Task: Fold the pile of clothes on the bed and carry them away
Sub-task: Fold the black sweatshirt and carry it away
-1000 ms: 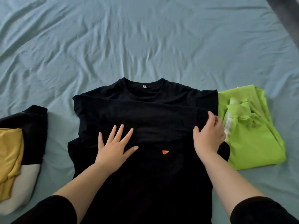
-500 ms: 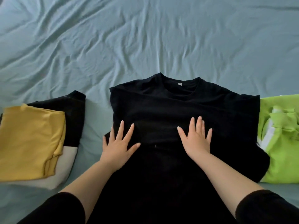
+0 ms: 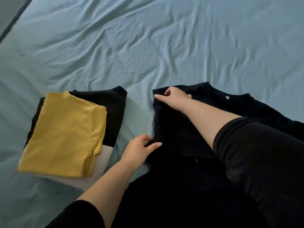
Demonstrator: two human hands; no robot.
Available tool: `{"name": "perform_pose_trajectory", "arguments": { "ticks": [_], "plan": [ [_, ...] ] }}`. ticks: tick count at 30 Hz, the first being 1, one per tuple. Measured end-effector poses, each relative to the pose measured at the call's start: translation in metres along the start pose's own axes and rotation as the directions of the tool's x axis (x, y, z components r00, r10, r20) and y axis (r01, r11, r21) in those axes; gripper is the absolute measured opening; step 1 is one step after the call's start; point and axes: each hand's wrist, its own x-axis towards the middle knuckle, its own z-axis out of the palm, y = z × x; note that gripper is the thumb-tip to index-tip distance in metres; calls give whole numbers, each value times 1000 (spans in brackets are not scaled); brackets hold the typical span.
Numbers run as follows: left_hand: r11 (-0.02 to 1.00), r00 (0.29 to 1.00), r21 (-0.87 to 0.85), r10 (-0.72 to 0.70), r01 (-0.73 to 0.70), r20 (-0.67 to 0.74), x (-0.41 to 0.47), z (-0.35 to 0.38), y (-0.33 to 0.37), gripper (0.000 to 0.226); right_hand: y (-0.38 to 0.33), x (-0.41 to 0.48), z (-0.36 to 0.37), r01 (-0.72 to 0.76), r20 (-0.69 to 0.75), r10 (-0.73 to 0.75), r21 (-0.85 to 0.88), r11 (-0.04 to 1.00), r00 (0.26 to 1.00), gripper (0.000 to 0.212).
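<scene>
A black T-shirt (image 3: 184, 139) lies spread on the bed, collar away from me, a small white label at its neck. My right hand (image 3: 174, 96) reaches across and pinches the shirt's left shoulder corner. Lower down, my left hand (image 3: 139, 148) pinches the shirt's left edge. To the left sits a stack of folded clothes: a yellow garment (image 3: 65, 134) on top of a black and white one (image 3: 113, 112).
The wrinkled blue-green bed sheet (image 3: 148, 46) stretches across the view beyond the clothes. The bed's left edge (image 3: 14, 22) and a strip of grey floor show at the top left corner.
Both hands left the middle of the shirt, where they lay flat, and moved to its left edge, now pinching it. The view swung left; the green folded garment dropped out of sight.
</scene>
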Motion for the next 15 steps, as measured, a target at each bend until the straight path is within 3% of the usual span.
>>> {"name": "perform_pose_trajectory", "arguments": {
  "ticks": [3, 6, 10, 13, 15],
  "plan": [
    [999, 999, 0, 50, -50, -4, -6, -8, -12, 50, -4, 14, 4, 23, -8, -23, 70, 997, 1000, 22],
    [997, 997, -64, 45, -49, -63, -13, -18, -25, 59, -7, 21, 5, 37, -162, 13, 300, 953, 987, 26],
    [1000, 1000, -8, 2, -2, -24, -11, -20, -22, 55, 4, 11, 9, 74, -162, -25, 302, 950, 987, 14],
    [996, 997, 87, 6, 1, -83, -3, -22, -1, 47, 42, -16, 2, 203, -246, -122, 336, 920, 962, 29],
    [1000, 997, 21, -5, 6, -81, 9, -25, 22, 36, 95, -33, -11, 193, -332, -114, 216, 957, 936, 42]
  ]
}}
